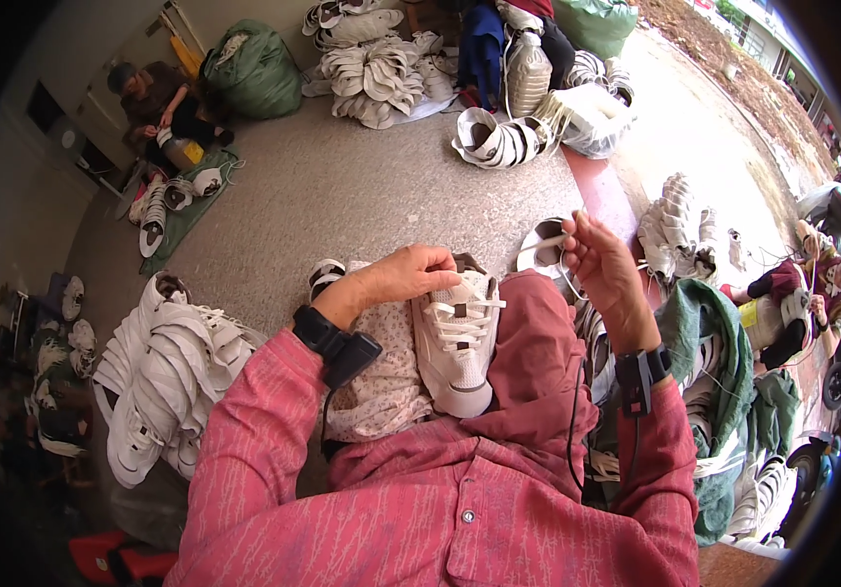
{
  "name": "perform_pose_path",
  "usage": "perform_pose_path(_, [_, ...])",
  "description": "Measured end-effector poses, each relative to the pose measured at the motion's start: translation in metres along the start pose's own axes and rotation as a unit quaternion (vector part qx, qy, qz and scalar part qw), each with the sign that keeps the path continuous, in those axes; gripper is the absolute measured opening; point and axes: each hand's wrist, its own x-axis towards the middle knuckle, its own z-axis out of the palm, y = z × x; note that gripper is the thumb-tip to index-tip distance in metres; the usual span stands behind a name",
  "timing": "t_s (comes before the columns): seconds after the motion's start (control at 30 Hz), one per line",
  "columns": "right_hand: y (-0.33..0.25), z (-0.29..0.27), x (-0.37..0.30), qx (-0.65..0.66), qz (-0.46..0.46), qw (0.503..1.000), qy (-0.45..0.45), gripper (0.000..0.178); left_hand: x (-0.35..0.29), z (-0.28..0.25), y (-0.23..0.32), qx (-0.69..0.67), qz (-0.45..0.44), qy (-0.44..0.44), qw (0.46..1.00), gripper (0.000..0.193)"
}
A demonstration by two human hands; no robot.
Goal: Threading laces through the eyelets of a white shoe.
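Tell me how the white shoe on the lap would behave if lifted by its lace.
The white shoe probably hangs and swings, since the lace looks thin and limp in the right hand. It seems light, resting steady under the left hand.

A: Soft, even daylight; brightest at the upper right, where the open ground looks washed out.

B: Shadows?

A: Faint. The fisheye bends the edges, a black rim rings the view, and the left side is dim.
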Motion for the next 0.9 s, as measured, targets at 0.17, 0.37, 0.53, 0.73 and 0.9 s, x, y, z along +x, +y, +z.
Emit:
perform_pose_path(0.17, [-0.030,0.069,-0.012,-0.032,-0.121,0.980,-0.154,0.020,0.004,0.007,0.011,0.016,0.039,-0.035,0.999,0.028])
perform_pose_path(0.37, [-0.024,0.082,0.011,-0.219,-0.131,0.956,-0.146,0.026,0.010,-0.011,0.049,-0.078,-0.025,-0.086,0.993,0.025])
perform_pose_path(0.53, [0.021,0.043,0.041,-0.488,-0.044,0.842,-0.227,0.017,0.022,-0.030,0.076,-0.101,0.025,-0.133,0.986,0.022])
perform_pose_path(0.73, [0.066,0.089,0.035,-0.448,-0.073,0.791,-0.410,0.023,0.004,-0.043,0.082,-0.139,-0.002,-0.121,0.983,0.019])
perform_pose_path(0.9, [0.069,0.057,0.041,-0.303,-0.012,0.943,-0.141,0.020,0.002,-0.035,0.066,-0.244,0.051,-0.066,0.966,0.022])
